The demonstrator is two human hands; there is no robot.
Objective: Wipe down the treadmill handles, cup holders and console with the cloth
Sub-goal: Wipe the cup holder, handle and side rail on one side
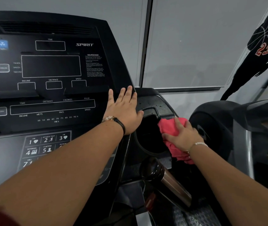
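Note:
The black treadmill console fills the left half of the head view. My left hand lies flat with straight fingers on the console's right edge. To its right is a dark cup holder. My right hand presses a crumpled pink cloth against the cup holder's right rim, fingers spread over the cloth. Part of the cloth hangs below my wrist. A handle with a metal sensor section slants down below the cup holder.
A grey keypad panel with numbered program buttons sits under the console display. Another machine stands close on the right. A dark jersey with the number 23 hangs on the white wall at the upper right.

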